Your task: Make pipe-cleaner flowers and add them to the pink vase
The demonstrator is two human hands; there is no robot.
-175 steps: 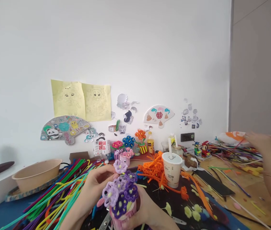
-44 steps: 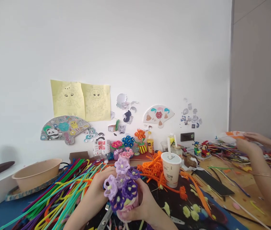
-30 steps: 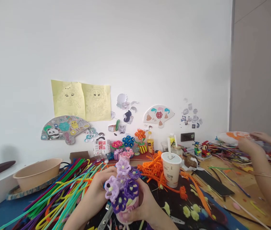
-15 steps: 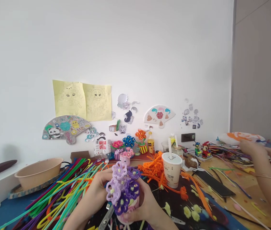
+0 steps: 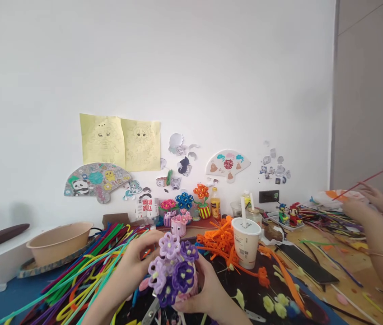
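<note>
Close in front of me is a small pot of pipe-cleaner flowers [image 5: 172, 270], with lilac and dark purple looped petals and pale yellow centres. My right hand [image 5: 205, 289] grips its pink pot from the right, thumb across the front. From the left, my left hand [image 5: 140, 259] curls around the flowers, its fingertips partly hidden behind the petals. Scissors [image 5: 151, 312] lie beneath, partly covered by the flowers and my left forearm. To the left spreads a heap of coloured pipe cleaners [image 5: 100, 266].
A lidded paper cup [image 5: 246, 243] with a straw stands by orange pipe cleaners [image 5: 220, 237]. Finished flower pots [image 5: 204, 210] line the wall. A tan bowl [image 5: 61, 241] is at left, a black phone [image 5: 308, 264] at right. Another person's hands [image 5: 367, 212] hold a red pipe cleaner.
The flowers have tipped slightly towards the left in my hands, and the view has shifted a little. At right, the other person's hands now show a raised red pipe cleaner.
</note>
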